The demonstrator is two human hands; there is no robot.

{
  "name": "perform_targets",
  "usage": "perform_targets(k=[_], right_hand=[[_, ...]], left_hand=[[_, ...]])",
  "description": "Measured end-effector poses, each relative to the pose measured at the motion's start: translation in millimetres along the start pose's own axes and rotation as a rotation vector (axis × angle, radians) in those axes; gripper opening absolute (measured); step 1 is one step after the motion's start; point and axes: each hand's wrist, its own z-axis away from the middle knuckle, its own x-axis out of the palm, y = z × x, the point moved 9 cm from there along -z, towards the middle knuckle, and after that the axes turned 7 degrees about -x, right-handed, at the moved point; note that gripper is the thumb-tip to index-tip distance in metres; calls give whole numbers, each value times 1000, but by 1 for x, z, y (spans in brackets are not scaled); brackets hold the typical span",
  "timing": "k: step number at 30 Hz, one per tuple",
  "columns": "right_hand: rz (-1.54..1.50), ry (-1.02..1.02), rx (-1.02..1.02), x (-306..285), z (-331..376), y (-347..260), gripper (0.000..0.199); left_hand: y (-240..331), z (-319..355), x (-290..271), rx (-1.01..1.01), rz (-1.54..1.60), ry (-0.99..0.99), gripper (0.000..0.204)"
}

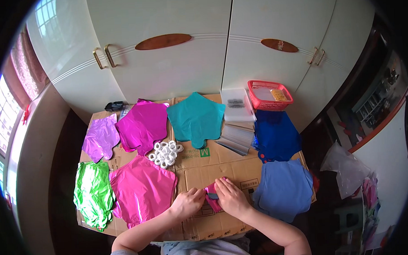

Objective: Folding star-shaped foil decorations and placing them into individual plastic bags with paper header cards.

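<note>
A small folded pink foil balloon (213, 202) lies on the cardboard near the front, with a dark grey piece (212, 196) across it whose kind I cannot make out. My left hand (188, 203) pinches its left side, fingers closed. From the right, my right hand (231, 197) grips the other side with its fingers pressed together over the foil. To the left of my hands is a stack of flat, glossy pink foil balloons (143, 190). Beyond it sits a heap of small white rings (165, 154).
Flat stacks in purple (143, 125), lilac (101, 136), green (93, 194), teal (196, 116), dark blue (278, 136) and light blue (283, 190) surround the cardboard (205, 168). Behind are clear sleeves (237, 137) and a red basket (269, 102); a white cabinet (166, 70) stands beyond.
</note>
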Motion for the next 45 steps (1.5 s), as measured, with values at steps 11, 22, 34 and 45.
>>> perform_targets(k=[11,22,34,45], right_hand=[[-195,22,57,6,13,8,55],[-228,-6,54,7,14,8,58],[-184,-169,48,-1,30,-15,86],[-169,-382,-55,-21,84,-68,75]], left_hand=[[-14,20,-1,-51,88,-30,40],[-11,9,16,-13,105,-201,71],[-24,-113,-4,30,27,211,35],[-2,-149,32,208,-144,191,13]])
